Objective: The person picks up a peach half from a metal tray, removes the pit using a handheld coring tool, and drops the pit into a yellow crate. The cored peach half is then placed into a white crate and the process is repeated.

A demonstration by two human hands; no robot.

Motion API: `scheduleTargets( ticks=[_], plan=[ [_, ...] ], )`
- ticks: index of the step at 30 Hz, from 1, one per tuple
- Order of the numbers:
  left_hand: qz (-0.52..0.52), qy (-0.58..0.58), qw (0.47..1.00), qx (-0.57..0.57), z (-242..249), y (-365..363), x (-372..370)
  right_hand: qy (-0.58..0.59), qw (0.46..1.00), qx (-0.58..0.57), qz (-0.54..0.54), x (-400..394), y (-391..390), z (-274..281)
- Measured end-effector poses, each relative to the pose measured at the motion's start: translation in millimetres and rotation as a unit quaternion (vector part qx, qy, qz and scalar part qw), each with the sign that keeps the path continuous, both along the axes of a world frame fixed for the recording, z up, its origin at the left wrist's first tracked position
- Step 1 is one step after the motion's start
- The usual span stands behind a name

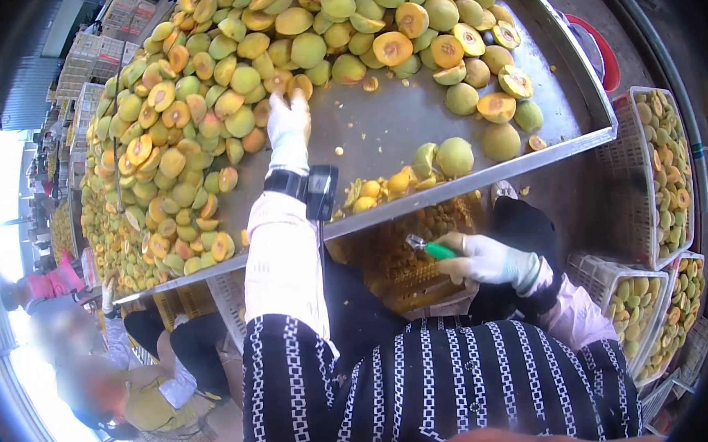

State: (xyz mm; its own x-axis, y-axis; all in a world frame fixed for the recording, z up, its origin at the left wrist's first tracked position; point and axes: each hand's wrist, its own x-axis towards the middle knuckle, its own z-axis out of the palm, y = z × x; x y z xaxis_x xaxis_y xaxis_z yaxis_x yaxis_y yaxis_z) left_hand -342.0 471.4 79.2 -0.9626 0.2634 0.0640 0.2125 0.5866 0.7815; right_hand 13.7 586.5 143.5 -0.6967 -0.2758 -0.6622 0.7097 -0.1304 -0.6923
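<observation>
My left hand (pixel 288 129), in a white glove, reaches to the near edge of a big heap of halved peaches (pixel 198 109) on a metal table. Its fingers are apart, with their tips at a peach half (pixel 299 87); a firm hold on it does not show. In my gloved right hand (pixel 488 259), held beyond the table's near edge, is a green-handled pitting tool (pixel 434 250) with a small metal head. Below that tool, a yellow crate (pixel 424 290) contains small fruit scraps or pits.
The metal table (pixel 561 137) has a raised rim. Yellow fruit pieces (pixel 380 188) lie along its near side. White crates of peaches (pixel 648 258) stand on the right, near a red basin (pixel 601 52). Co-workers (pixel 134 359) sit on the left along the table.
</observation>
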Motion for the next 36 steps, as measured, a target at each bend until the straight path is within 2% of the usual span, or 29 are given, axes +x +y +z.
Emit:
scheduleTargets(
  ticks=[3, 4, 8, 9, 10, 11, 12, 14, 16, 18, 20, 22, 23, 24, 26, 30, 31, 32, 33, 36],
  plan=[
    [0.028, 0.054, 0.970, -0.235, -8, 24, -15, -0.004, 1.000, 0.016, 0.011, -8, 9, 6],
    [0.053, 0.080, 0.958, -0.272, -9, 31, -14, -0.010, 1.000, 0.011, 0.006, -9, 10, 5],
    [0.020, 0.095, 0.968, -0.230, -16, 25, -12, 0.007, 1.000, 0.008, 0.024, -7, 14, 4],
    [0.017, -0.038, 0.998, -0.043, -19, 20, -6, 0.014, 1.000, 0.015, 0.009, -6, 12, 4],
    [0.015, -0.169, 0.975, 0.146, -16, 16, 3, 0.020, 1.000, 0.022, -0.005, -4, 9, 4],
    [0.058, -0.253, 0.928, 0.266, -5, 10, 19, 0.036, 0.999, 0.039, -0.005, -1, 6, -1],
    [0.044, -0.316, 0.861, 0.397, -7, -2, 25, 0.035, 0.999, 0.035, -0.019, 1, 4, 2],
    [-0.044, -0.424, 0.718, 0.550, 14, -30, 58, 0.098, 0.993, 0.052, -0.026, 4, -3, -4],
    [-0.034, -0.418, 0.718, 0.555, 37, -52, 97, 0.051, 0.998, 0.008, -0.039, 10, -7, 6],
    [-0.092, -0.493, 0.585, 0.638, 61, -76, 139, 0.170, 0.982, 0.014, -0.079, 22, -18, -20],
    [-0.088, -0.480, 0.584, 0.649, 70, -95, 178, 0.192, 0.973, 0.104, -0.074, 27, -25, -18],
    [-0.138, -0.457, 0.581, 0.660, 72, -113, 208, 0.232, 0.949, 0.200, -0.077, 34, -35, -6],
    [-0.145, -0.439, 0.601, 0.652, 72, -123, 221, 0.320, 0.909, 0.242, -0.116, 37, -47, -10],
    [-0.149, -0.410, 0.628, 0.645, 71, -130, 233, 0.318, 0.909, 0.244, -0.112, 40, -58, -4],
    [-0.165, -0.409, 0.617, 0.652, 72, -141, 252, 0.464, 0.806, 0.352, -0.105, 46, -81, 21],
    [-0.099, -0.410, 0.620, 0.662, 90, -143, 291, 0.523, 0.703, 0.481, -0.020, 53, -110, 64],
    [-0.073, -0.342, 0.691, 0.632, 95, -139, 298, 0.534, 0.676, 0.508, -0.018, 53, -114, 64],
    [-0.047, -0.270, 0.754, 0.596, 96, -135, 306, 0.533, 0.673, 0.512, -0.016, 55, -118, 67],
    [-0.083, 0.000, 0.916, 0.392, 86, -130, 314, 0.520, 0.655, 0.547, 0.003, 56, -120, 71],
    [-0.148, 0.010, 0.913, 0.379, 96, -141, 315, 0.518, 0.622, 0.587, 0.013, 57, -126, 78]
  ],
)
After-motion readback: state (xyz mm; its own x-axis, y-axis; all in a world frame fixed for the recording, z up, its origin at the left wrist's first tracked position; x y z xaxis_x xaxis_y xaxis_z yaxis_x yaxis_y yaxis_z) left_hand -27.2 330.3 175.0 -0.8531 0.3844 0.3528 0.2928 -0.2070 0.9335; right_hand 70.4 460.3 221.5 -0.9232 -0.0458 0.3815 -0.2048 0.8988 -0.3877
